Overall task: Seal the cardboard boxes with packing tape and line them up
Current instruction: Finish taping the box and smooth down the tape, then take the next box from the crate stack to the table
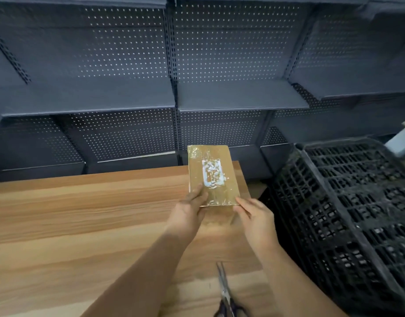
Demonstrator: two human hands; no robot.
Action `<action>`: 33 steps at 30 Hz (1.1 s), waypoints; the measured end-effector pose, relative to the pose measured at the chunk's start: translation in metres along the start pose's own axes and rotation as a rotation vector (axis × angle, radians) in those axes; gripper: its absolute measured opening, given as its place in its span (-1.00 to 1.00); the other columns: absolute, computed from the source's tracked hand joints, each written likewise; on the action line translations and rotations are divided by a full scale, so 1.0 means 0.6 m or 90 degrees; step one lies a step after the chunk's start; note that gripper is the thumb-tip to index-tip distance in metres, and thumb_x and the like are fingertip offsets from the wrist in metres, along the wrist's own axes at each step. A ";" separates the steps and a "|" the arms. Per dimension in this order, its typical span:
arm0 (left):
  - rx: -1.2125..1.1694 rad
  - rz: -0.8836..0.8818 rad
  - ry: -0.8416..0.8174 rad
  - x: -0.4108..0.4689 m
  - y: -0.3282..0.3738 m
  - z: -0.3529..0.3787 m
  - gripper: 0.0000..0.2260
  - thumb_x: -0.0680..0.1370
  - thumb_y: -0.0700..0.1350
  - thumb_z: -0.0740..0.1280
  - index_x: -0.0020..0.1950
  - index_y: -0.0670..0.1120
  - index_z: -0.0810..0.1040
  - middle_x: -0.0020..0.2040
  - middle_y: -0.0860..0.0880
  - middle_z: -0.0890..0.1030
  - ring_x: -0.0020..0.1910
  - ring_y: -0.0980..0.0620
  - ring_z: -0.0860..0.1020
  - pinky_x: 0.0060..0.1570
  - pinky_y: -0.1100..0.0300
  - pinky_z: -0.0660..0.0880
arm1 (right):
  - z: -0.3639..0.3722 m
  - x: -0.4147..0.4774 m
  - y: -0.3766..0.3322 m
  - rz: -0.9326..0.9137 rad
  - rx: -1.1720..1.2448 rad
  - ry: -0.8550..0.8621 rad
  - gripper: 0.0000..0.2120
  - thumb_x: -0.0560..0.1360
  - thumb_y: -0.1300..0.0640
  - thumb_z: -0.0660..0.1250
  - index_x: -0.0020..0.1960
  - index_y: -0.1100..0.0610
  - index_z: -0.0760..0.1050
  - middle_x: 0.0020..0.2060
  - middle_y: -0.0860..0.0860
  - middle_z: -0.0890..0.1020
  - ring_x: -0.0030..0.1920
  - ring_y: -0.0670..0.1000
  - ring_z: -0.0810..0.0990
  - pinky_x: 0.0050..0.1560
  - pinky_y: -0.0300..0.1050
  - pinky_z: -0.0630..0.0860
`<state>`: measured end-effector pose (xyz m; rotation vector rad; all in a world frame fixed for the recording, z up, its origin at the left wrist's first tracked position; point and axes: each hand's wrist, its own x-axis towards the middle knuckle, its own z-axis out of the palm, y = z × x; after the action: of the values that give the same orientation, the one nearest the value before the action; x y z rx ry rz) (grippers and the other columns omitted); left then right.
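Cardboard box (212, 177), flat, tape-glossy, left hand (190, 210) and right hand (256, 219) gripping near corners

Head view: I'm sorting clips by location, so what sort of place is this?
Probably a shop back room or packing area: dark metal shelving with perforated back panels, a black plastic crate beside the wooden table, and a taped cardboard box being handled.

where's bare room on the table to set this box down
Bare wood spans the table left of the left hand, to its far edge. The right end is crowded: box, right hand, scissors near the front, crate alongside.
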<state>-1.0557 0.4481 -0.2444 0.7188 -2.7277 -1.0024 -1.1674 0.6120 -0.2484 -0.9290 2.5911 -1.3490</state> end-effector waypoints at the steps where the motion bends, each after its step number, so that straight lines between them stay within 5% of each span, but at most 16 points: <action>1: 0.003 0.004 -0.017 0.011 0.014 0.001 -0.57 0.56 -0.22 0.37 0.43 -0.08 0.46 0.53 0.12 0.24 0.45 0.09 0.35 0.41 0.31 0.23 | -0.010 0.008 0.009 0.012 0.007 0.013 -0.74 0.46 0.30 0.46 0.14 0.18 0.66 -0.07 -0.09 0.64 -0.03 -0.06 0.65 0.12 -0.27 0.52; 5: 0.067 -0.028 -0.063 0.055 0.069 0.009 -0.65 0.61 -0.15 0.30 0.39 0.03 0.41 0.55 0.19 0.16 0.30 -0.09 0.48 0.26 0.10 0.41 | -0.036 0.042 0.037 0.035 -0.033 0.015 -0.79 0.47 0.31 0.46 0.10 0.21 0.67 -0.04 -0.01 0.66 -0.04 -0.07 0.63 0.13 -0.18 0.55; 9: 0.165 -0.026 -0.079 0.074 0.084 0.003 -0.64 0.60 -0.06 0.33 0.38 0.04 0.35 0.53 0.14 0.15 0.18 -0.14 0.56 0.11 -0.01 0.53 | -0.040 0.074 0.036 0.129 -0.046 -0.014 -0.82 0.48 0.26 0.46 0.07 0.11 0.62 -0.05 -0.05 0.61 -0.10 -0.11 0.59 -0.04 -0.43 0.43; 12: 0.178 -0.007 -0.056 0.050 0.071 -0.025 -0.50 0.61 0.03 0.30 0.50 0.11 0.20 0.57 0.16 0.07 0.34 -0.09 0.43 0.19 0.01 0.50 | -0.046 0.073 0.023 0.174 -0.039 -0.031 -0.66 0.44 0.19 0.50 0.17 0.03 0.52 0.03 -0.09 0.57 0.02 -0.05 0.59 0.04 -0.17 0.52; 15: 0.143 0.009 0.018 -0.005 0.035 -0.078 -0.51 0.60 0.12 0.27 0.51 0.13 0.23 0.55 0.17 0.13 0.46 0.02 0.26 0.33 0.08 0.38 | -0.052 0.047 -0.019 0.147 -0.073 -0.003 -0.53 0.46 0.04 0.48 0.32 0.00 0.43 0.19 -0.13 0.48 0.17 -0.06 0.49 0.12 -0.13 0.46; 22: 0.115 -0.058 0.234 -0.216 -0.090 -0.306 -0.55 0.52 0.19 0.33 0.37 0.07 0.48 0.41 0.10 0.43 0.37 0.01 0.40 0.34 0.02 0.39 | 0.052 -0.020 -0.291 -0.053 -0.072 -0.210 -0.44 0.45 -0.28 0.36 0.37 -0.11 0.37 0.32 -0.19 0.39 0.36 -0.11 0.35 0.36 -0.05 0.35; 33: 0.202 -0.160 0.395 -0.706 -0.327 -0.634 -0.42 0.47 0.34 0.18 0.40 0.09 0.44 0.45 0.08 0.38 0.42 0.03 0.35 0.38 -0.03 0.35 | 0.358 -0.317 -0.760 -0.294 0.007 -0.417 -0.38 0.42 -0.35 0.34 0.41 -0.19 0.32 0.36 -0.23 0.31 0.39 -0.13 0.30 0.38 -0.01 0.31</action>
<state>-0.4979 0.3061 -0.0679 1.2075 -2.2879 -0.2884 -0.7235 0.3652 -0.0689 -1.6945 1.9371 -0.8949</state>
